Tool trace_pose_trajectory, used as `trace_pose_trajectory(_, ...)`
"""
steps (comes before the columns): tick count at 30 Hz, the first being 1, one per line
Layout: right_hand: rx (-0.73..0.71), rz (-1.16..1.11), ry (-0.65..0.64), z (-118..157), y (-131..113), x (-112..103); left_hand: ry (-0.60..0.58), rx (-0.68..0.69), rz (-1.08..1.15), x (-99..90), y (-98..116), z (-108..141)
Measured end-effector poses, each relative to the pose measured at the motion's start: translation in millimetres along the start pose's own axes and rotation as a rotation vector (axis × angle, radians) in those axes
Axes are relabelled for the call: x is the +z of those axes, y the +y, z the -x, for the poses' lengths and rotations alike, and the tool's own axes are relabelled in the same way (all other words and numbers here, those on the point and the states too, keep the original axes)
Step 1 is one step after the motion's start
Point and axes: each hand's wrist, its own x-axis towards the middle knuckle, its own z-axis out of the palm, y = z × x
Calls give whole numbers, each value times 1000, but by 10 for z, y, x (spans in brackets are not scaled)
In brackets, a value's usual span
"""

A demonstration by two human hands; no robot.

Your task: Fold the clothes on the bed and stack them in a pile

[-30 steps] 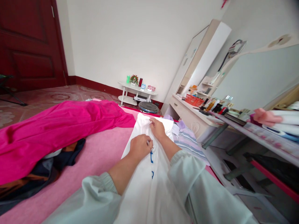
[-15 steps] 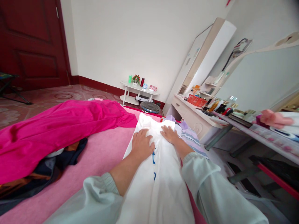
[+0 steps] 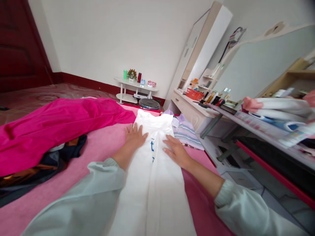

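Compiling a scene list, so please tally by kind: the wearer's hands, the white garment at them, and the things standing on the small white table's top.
Hands: 2 (left hand, right hand)
White garment: 1
Potted plant: 1
Cylinders: 2 (green cylinder, red cylinder)
Small blue object: 1
Pink-patterned box: 1
Total: 8

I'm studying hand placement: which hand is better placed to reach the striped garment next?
Probably the right hand: it rests on the right side of the white garment, nearer the striped garment. The left hand lies at the opposite edge, so it would likely have to cross over.
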Motion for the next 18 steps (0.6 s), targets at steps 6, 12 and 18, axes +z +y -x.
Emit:
trace_pose_trajectory(6, -35, -108, 16, 685, -146, -150, -55, 113, -59, -86, -87, 354)
trace_pose_trajectory(12, -72, -206, 35, 1234, -210, -317, -155, 334, -28, -348, -426, 920)
trace_pose_trajectory(18, -226, -195, -136, 1666, -298, -507, -341, 585, 330, -841, -790, 1509)
